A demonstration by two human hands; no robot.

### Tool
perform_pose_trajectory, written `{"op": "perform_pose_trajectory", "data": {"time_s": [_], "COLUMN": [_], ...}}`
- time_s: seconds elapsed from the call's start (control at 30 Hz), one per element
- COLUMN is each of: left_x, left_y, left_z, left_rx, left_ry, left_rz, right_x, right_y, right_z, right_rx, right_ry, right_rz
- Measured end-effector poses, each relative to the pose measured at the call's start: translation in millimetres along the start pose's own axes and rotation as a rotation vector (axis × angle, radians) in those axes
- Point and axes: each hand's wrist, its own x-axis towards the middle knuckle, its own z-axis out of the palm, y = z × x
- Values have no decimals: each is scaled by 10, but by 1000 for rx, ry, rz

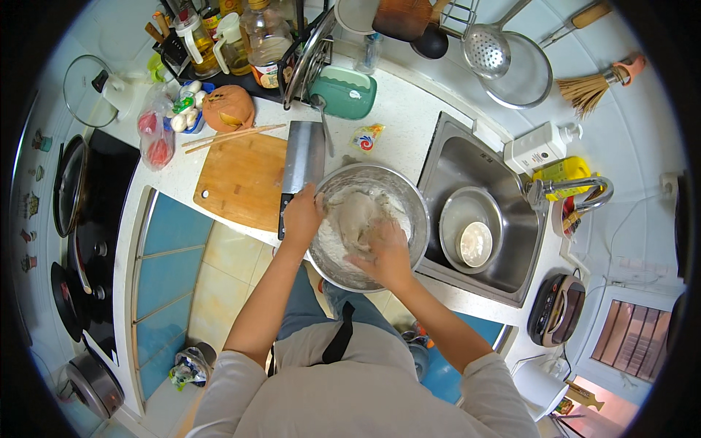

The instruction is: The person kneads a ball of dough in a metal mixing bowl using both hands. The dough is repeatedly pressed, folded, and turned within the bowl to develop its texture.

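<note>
A wide stainless steel mixing bowl (414, 219) stands at the counter's front edge, partly over it. Inside lies a pale lump of dough (353, 211) with loose white flour (334, 246) around it. My left hand (303, 216) grips the bowl's left rim, thumb on the inner side. Down in the bowl, my right hand (388, 254) touches the dough with its fingers and thumb spread; motion blurs the fingertips. A cleaver (304, 153) lies left of the bowl, overlapping a wooden cutting board (241, 180), its black handle close to my left hand.
On the right, a steel sink (515, 257) holds a metal basin (452, 241) and a small white bowl (475, 245). Behind are a spoon (324, 123), a yellow sachet (367, 138) and a green tray (342, 93). Chopsticks (233, 138) cross the board's back edge. A black cooktop (104, 180) is at left.
</note>
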Motion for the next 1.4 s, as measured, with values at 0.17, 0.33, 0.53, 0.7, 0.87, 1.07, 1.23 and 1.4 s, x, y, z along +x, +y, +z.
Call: {"op": "perform_pose_trajectory", "data": {"time_s": [0.17,0.33,0.53,0.7,0.87,1.07,1.23,1.4], "left_x": [30,1,-3,5,5,16,-4,0], "left_y": [23,-55,-30,-78,-95,-111,-132,-98], "left_z": [-31,-5,7,63,9,38,72,44], "left_rx": [51,59,38,29,-66,-86,-99,-113], "left_ry": [-76,-65,-83,-75,-103,-132,-100,-94], "left_rz": [-28,-32,-51,-13,-56,-37,-67,-26], "right_x": [425,348,418,440,245,-27,33,-53], "right_y": [71,105,88,95,89,419,626,676], "right_z": [387,744,840,775,296,573,383,677], "right_rx": [-249,-249,-224,-101,186,-94,674,398], "right_ry": [112,-49,-105,-77,307,378,439,641], "right_rz": [32,-67,-123,-109,363,863,1090,685]}}
